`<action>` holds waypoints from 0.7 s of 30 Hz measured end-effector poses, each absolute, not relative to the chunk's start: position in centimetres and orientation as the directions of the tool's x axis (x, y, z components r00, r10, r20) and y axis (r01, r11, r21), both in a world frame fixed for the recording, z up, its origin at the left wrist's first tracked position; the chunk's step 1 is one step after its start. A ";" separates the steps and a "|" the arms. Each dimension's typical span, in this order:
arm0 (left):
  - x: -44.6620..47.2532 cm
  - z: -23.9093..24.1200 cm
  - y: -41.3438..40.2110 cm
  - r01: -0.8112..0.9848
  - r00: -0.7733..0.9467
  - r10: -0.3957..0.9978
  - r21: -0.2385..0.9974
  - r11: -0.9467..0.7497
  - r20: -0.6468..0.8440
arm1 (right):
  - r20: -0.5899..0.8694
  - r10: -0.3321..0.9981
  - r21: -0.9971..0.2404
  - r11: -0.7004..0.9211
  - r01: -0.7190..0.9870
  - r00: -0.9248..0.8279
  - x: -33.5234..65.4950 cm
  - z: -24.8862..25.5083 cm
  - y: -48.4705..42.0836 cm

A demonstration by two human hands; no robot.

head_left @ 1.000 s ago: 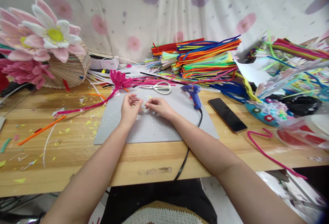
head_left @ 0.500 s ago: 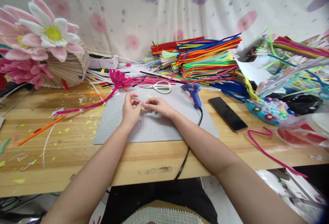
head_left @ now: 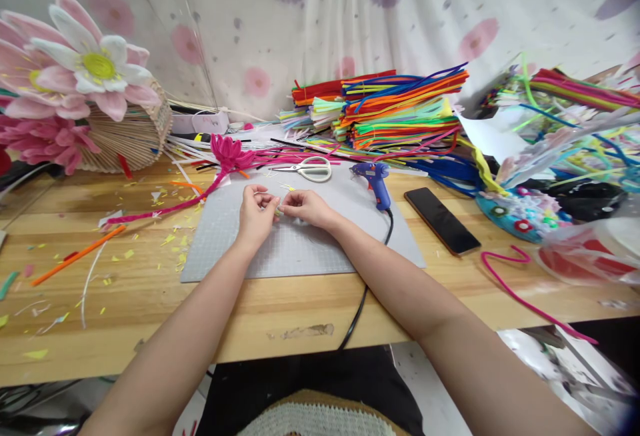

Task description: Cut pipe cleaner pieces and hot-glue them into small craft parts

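My left hand [head_left: 256, 215] and my right hand [head_left: 306, 207] meet over the grey cutting mat [head_left: 300, 249], fingertips pinched together on a tiny pale piece [head_left: 278, 210] between them. The piece is too small to name. Just beyond the hands lie white-handled scissors [head_left: 307, 169] and a blue glue gun [head_left: 374, 179] whose black cord runs off the table's front edge. A magenta pipe-cleaner flower [head_left: 227, 152] with a long stem lies at the mat's far left corner.
A tall stack of coloured pipe cleaners [head_left: 395, 113] stands behind the mat. A black phone [head_left: 442, 221] lies to the right, beside a loose pink pipe cleaner [head_left: 520, 289]. Large fabric flowers [head_left: 75, 83] in a woven basket fill the far left. Paper scraps litter the wooden table [head_left: 125, 303].
My hands have drawn closer together, the fingertips now touching around the small piece. Nothing else on the table has moved.
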State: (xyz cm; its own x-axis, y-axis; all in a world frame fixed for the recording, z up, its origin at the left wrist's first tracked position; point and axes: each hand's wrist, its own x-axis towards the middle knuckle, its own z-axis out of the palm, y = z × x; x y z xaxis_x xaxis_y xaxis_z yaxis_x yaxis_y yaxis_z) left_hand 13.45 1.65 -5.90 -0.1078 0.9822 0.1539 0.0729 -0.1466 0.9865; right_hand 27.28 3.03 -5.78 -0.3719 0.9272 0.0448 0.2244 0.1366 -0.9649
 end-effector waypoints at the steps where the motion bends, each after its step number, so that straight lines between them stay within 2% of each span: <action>1: 13.4 -5.9 1.7 0.074 -0.117 0.981 0.986 -0.146 0.154 | 0.043 0.926 -0.965 0.137 0.225 -0.376 27.3 -5.7 3.0; 8: 13.2 -6.2 1.9 0.047 -0.141 0.978 0.988 -0.149 0.154 | 0.015 0.931 -0.968 0.105 0.229 -0.365 27.2 -5.4 2.9; 16: 13.3 -5.3 1.5 -0.059 -0.122 0.987 0.992 -0.109 0.101 | -0.068 0.938 -0.987 -0.013 0.162 -0.340 27.3 -4.9 2.7; 21: 13.4 -5.3 1.2 -0.005 -0.074 0.991 0.994 -0.110 0.110 | -0.070 0.933 -0.990 -0.022 0.139 -0.352 27.4 -4.8 2.8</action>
